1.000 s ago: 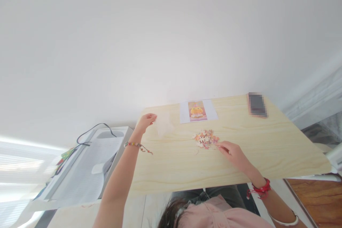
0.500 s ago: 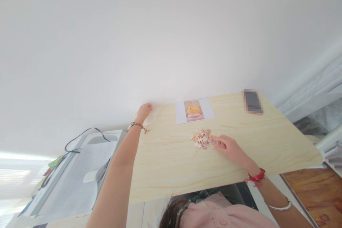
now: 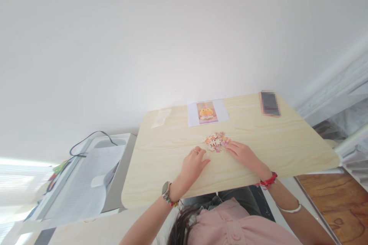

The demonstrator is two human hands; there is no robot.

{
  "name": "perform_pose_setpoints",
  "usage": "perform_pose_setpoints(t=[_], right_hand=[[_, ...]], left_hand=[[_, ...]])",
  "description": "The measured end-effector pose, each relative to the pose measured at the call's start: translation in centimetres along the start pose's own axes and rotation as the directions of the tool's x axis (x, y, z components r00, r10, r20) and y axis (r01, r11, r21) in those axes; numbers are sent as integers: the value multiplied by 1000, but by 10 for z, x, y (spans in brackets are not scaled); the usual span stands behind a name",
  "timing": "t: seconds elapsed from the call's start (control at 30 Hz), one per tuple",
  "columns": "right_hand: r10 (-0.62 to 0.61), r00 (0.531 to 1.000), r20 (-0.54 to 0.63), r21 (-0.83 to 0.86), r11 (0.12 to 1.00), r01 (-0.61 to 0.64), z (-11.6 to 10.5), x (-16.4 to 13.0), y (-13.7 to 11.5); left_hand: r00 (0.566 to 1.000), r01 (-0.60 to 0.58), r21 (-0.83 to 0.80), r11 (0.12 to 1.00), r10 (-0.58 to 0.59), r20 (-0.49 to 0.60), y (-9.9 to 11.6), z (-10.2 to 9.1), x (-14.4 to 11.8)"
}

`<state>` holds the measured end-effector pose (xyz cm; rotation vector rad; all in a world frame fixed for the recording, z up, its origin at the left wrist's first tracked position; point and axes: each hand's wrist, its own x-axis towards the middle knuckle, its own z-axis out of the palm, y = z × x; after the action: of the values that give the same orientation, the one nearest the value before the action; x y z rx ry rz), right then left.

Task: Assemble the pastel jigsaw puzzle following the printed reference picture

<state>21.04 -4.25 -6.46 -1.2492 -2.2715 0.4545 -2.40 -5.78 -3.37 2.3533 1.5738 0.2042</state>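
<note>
A small heap of jigsaw puzzle pieces lies on the pale wooden table, some showing white, others orange and pink. My right hand rests at the heap's right side, fingers stretched out and touching its edge pieces. Just left of the heap is my left hand, palm down with the thumb apart from the fingers and nothing seen in it. Behind the pieces lies a white sheet with a printed picture of a yellow figure.
A clear plastic bag lies flat at the table's back left. At the back right is a phone with a blurred screen. Left of the table stands a white cabinet with papers and a black cable on top. A white wall rises behind.
My left hand has come from the table's far left corner to beside the puzzle pieces, leaving the plastic bag there. My right hand stays by the heap, its fingers now straighter.
</note>
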Motion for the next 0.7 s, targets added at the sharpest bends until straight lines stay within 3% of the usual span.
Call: perform_pose_setpoints(t=[0.2, 0.4, 0.7], right_hand=[[2, 999, -45, -128, 992, -8, 4, -6, -3], [3, 997, -78, -161, 987, -16, 12, 0, 0], [-47, 999, -27, -125, 991, 43, 14, 28, 12]], left_hand=[[989, 108, 133, 985, -120, 85, 16, 10, 1], [997, 79, 166, 983, -79, -7, 15, 19, 10], [992, 93, 81, 992, -86, -90, 7, 24, 35]])
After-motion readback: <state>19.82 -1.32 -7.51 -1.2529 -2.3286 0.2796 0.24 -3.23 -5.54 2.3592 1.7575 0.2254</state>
